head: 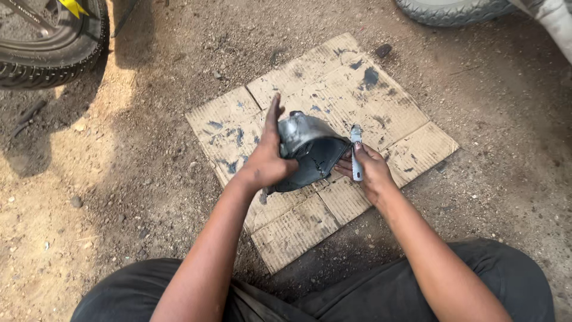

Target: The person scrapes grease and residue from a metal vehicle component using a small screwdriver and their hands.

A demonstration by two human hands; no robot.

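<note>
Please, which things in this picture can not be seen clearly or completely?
Head view:
- Grey metal shell: its left side is covered by the left hand; its dark inside is in shadow.
- Small white tool: the lower part is hidden in the right hand; its kind is unclear.
- Tyre at top left and second tyre at top: cut off by the picture edge.
- Cardboard: its middle is hidden under the hands.

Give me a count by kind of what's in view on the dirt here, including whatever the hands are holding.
Tyres: 2, one at upper left, one at the top edge
Cardboard sheets: 1, paint-stained
Grey metal shell parts: 1, gripped by the left hand
Small grey tools: 1, in the right hand
Total: 5
</note>
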